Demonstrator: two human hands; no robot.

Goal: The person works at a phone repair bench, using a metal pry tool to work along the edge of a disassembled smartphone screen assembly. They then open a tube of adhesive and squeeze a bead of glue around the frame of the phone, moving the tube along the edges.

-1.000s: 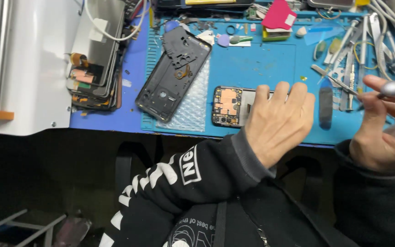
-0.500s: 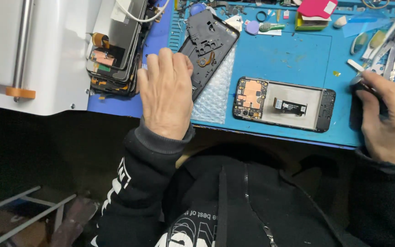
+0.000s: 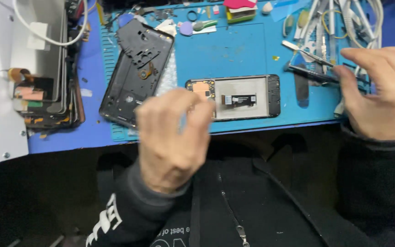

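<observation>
Left hand (image 3: 172,137) blurred above bench (image 3: 60,137) edge, fingers curled, hold indeterminate. Right hand (image 3: 380,91) fingers pinch tweezers (image 3: 309,74). Phone (image 3: 243,97) lies open on mat (image 3: 234,50), between hands. Risk: tweezers slip, scratching exposed flex connector.

The blue tabletop (image 3: 60,137) carries a lighter blue mat (image 3: 238,50). On the mat lie an opened phone (image 3: 238,97), showing its inner side, and a black back frame (image 3: 135,73) to its left, tilted, partly on bubble wrap (image 3: 169,75). Tools (image 3: 316,27) and white cables (image 3: 362,18) crowd the mat's far right corner. At the tabletop's left edge sits a stack of phone screens (image 3: 46,91).
</observation>
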